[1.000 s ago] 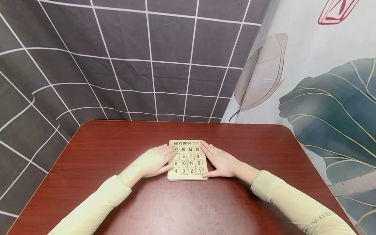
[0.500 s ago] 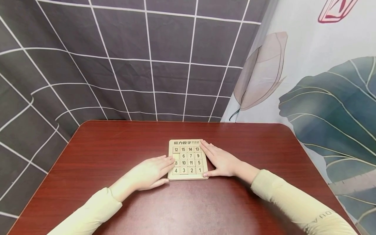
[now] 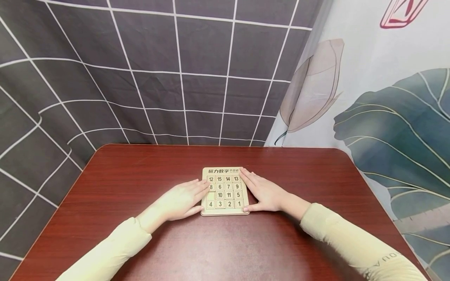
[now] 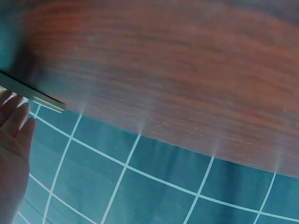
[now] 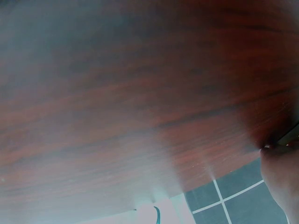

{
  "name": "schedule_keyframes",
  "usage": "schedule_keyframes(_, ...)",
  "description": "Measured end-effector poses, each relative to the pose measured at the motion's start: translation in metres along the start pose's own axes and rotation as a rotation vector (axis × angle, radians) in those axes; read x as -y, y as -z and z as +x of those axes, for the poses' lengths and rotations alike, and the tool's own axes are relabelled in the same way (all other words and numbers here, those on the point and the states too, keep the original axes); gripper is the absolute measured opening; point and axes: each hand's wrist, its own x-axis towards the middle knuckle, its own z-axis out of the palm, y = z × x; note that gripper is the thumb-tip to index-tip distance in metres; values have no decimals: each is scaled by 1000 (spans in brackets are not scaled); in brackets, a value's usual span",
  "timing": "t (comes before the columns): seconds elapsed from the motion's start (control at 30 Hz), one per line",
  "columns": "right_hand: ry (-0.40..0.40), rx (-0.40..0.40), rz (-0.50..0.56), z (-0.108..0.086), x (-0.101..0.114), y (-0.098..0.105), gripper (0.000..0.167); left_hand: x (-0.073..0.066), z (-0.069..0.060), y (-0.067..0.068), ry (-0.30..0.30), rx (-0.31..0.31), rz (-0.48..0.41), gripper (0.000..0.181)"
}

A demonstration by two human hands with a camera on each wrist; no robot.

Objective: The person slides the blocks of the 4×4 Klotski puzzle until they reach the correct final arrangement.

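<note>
A wooden number sliding puzzle [image 3: 225,212] lies flat on the table, with Chinese lettering along its far edge. My left hand [image 3: 181,200] reaches over its left side, straight fingertips on the number 8 tile [image 3: 211,187], which they partly cover. Just below that tile, in the left column, is the vacant slot [image 3: 211,196]. My right hand [image 3: 265,193] rests along the right edge, its fingers straight towards the top corner and its thumb on the lower corner. In the left wrist view the puzzle's edge [image 4: 39,95] shows above my fingers [image 4: 16,121].
The reddish-brown wooden table [image 3: 225,249] has rounded far corners. Behind it hangs a dark grey curtain [image 3: 151,89] with a white grid. A white curtain [image 3: 365,58] with leaf and petal patterns hangs at the right.
My left hand drew back towards me to the number 8 tile, then moved away from me again. The tile slid up one place, leaving its former slot vacant. My right hand stayed put.
</note>
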Motion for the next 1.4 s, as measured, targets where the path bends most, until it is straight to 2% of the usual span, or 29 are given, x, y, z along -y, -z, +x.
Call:
schedule_keyframes(0.23,10,-11,-7,-1,-1,-1,115,0,1,-1,10,6,-13,61)
schedule_keyframes(0.4,2,-3,-10,-1,-3,-2,117,-4,-5,2,-16,-29,-12,61)
schedule_keyframes(0.53,-5,7,-10,-1,-3,-2,117,-9,-10,3,-82,-86,-13,61)
schedule_keyframes(0.7,-10,11,-9,0,-4,-3,118,-14,-15,1,-204,-177,11,57)
schedule_keyframes(0.8,-17,15,-2,0,-4,-3,117,-15,-16,0,-239,-203,36,55)
schedule_keyframes(0.9,-21,17,2,0,-4,-3,117,-14,-16,-3,-233,-199,38,55)
schedule_keyframes(1.07,-2,4,-12,0,-3,-2,117,-9,-13,-5,-188,-177,10,56)
schedule_keyframes(1.23,2,5,-10,0,-2,-1,116,-6,-11,-5,-138,-134,-4,56)
schedule_keyframes(1.4,-2,4,1,0,0,0,116,-5,-9,-1,-122,-108,-23,56)
